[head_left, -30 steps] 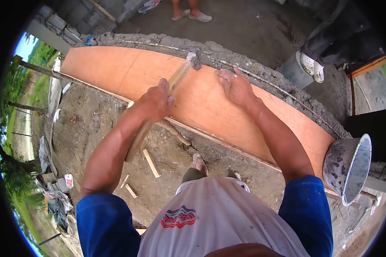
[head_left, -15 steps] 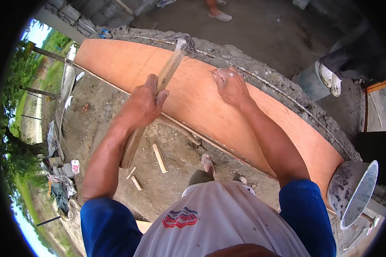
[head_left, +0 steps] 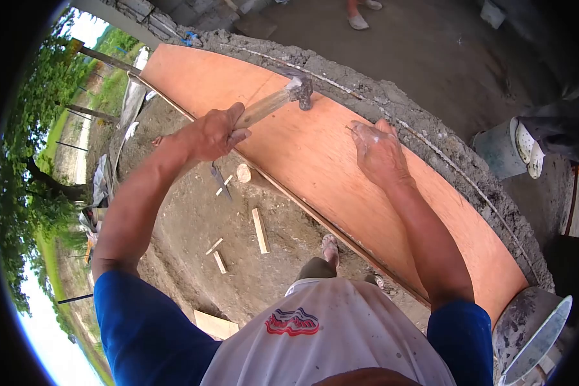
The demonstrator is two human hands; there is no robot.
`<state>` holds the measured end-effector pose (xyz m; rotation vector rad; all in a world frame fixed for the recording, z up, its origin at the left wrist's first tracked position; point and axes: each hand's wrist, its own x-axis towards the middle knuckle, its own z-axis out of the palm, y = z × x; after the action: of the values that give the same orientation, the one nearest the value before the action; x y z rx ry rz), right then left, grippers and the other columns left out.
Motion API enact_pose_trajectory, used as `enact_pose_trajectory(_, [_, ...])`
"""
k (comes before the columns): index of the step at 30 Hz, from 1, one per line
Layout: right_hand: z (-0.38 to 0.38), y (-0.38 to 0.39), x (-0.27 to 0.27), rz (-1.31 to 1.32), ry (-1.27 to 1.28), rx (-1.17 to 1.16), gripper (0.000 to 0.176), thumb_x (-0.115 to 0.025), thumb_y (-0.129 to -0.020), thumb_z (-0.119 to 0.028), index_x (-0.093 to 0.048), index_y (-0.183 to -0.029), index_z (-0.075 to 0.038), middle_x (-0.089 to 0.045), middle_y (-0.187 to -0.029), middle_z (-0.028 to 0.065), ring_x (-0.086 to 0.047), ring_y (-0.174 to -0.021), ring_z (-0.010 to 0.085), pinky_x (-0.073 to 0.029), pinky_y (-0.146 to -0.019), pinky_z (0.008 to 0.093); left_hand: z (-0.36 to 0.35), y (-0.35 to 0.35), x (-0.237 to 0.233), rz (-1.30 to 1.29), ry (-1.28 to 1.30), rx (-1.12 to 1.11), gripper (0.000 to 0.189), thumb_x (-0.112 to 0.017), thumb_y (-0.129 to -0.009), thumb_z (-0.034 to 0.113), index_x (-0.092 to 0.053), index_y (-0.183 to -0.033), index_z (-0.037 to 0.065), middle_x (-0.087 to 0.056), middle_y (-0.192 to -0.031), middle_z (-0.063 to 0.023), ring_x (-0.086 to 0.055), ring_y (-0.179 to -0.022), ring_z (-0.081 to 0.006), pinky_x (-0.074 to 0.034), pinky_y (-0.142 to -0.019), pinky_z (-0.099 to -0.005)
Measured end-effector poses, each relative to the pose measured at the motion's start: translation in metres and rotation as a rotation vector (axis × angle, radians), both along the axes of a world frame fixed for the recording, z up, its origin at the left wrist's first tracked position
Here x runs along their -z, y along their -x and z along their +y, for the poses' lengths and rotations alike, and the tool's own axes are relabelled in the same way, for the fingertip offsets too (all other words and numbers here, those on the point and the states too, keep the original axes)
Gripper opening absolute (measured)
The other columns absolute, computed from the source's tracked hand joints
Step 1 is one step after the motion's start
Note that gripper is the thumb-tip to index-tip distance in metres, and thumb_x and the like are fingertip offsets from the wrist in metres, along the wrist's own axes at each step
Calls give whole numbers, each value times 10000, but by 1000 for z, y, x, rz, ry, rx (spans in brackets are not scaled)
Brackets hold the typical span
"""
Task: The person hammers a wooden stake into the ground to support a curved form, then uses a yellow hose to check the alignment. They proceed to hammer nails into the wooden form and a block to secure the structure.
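Note:
My left hand (head_left: 209,135) grips the wooden handle of a hammer (head_left: 278,100). Its metal head rests near the top edge of a long orange plywood board (head_left: 315,161). That board stands against a rough concrete wall top (head_left: 392,109). My right hand (head_left: 378,149) presses on the board just below the concrete edge, fingers pinched near a small nail that is too small to make out clearly. The two hands are roughly a forearm's length apart along the board.
A cement-crusted bucket (head_left: 534,328) sits at the lower right. Short wood offcuts (head_left: 260,230) lie on the dirt ground below the board. Another person's sandalled feet (head_left: 360,19) stand beyond the wall. A grey pail (head_left: 498,151) and white shoes (head_left: 527,145) are at the right.
The hammer swung down from raised to the board's top edge. My view shifted left, so the board and wall moved right. My right hand stayed on the board.

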<state>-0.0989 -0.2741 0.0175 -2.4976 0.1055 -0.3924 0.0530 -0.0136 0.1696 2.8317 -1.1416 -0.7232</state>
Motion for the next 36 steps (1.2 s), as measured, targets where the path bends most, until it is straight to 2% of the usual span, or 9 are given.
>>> enact_pose_trajectory(6, [-8, -11, 16, -317, -175, 57, 191, -600, -900, -157, -709, -1013, -49, -691, -895, 136, -598, -857, 299, -478, -790, 419, 7, -9, 24, -35, -16, 24, 375, -538, -965, 297, -405, -1110, -22, -582, -797, -272, -592, -790, -430, -468, -714, -467])
enact_pose_trajectory(9, [-4, -27, 6, -145, -367, 229, 190, -617, -893, -192, -720, -966, -49, -699, -953, 126, -627, -880, 302, -493, -794, 429, 9, -11, 27, -94, 6, 60, 354, -541, -961, 280, -406, -1109, -12, -586, -777, -269, -595, -780, -440, -464, -704, -472])
enact_pose_trajectory(13, [4, -44, 6, -82, -249, 214, 212, -619, -895, -235, -725, -935, -56, -693, -986, 117, -635, -894, 315, -491, -819, 438, 21, -5, 43, -90, 96, 31, 337, -548, -957, 277, -428, -1081, -12, -581, -724, -255, -593, -740, -446, -456, -681, -473])
enact_pose_trajectory(19, [6, -44, 7, -86, -75, 175, 221, -625, -893, -264, -733, -911, -72, -686, -965, 81, -604, -952, 312, -471, -855, 435, 6, 19, 20, 18, 331, -77, 272, -542, -961, 268, -472, -1034, 16, -518, -639, -160, -547, -579, -287, -439, -587, -405])
enact_pose_trajectory(23, [8, -44, 8, -78, -51, 187, 200, -635, -884, -258, -742, -894, -90, -675, -953, 65, -577, -983, 301, -455, -878, 431, -14, 26, -8, -9, 529, -5, 279, -577, -947, 276, -472, -1042, 35, -557, -663, -203, -596, -628, -364, -451, -612, -444])
enact_pose_trajectory(26, [5, -42, 7, 12, 5, 176, 215, -604, -896, -268, -745, -906, -106, -661, -1013, 40, -547, -1019, 287, -408, -913, 434, -15, 8, 18, 16, 317, 135, 280, -583, -946, 281, -481, -1028, 33, -535, -637, -173, -592, -615, -343, -455, -603, -421])
enact_pose_trajectory(29, [2, -45, 6, 18, -23, 158, 212, -598, -891, -262, -746, -907, -110, -656, -1029, 31, -533, -1021, 286, -392, -922, 432, -13, 2, 15, 45, 305, 161, 257, -548, -965, 282, -477, -1011, 39, -422, -599, -88, -467, -563, -168, -396, -543, -343])
enact_pose_trajectory(33, [4, -43, 9, -67, -1, 154, 181, -645, -866, -220, -731, -858, -61, -661, -946, 65, -555, -915, 299, -443, -877, 420, -15, 16, -7, 161, 593, -56, 286, -588, -938, 277, -466, -1011, 29, -532, -660, -186, -525, -611, -368, -426, -600, -426])
enact_pose_trajectory(36, [5, -42, 9, -65, 53, 167, 181, -648, -864, -223, -733, -870, -64, -658, -931, 68, -554, -909, 296, -449, -877, 404, -14, 2, 23, 47, 233, 131, 295, -593, -930, 259, -472, -1081, 36, -552, -681, -211, -561, -663, -418, -437, -634, -460])
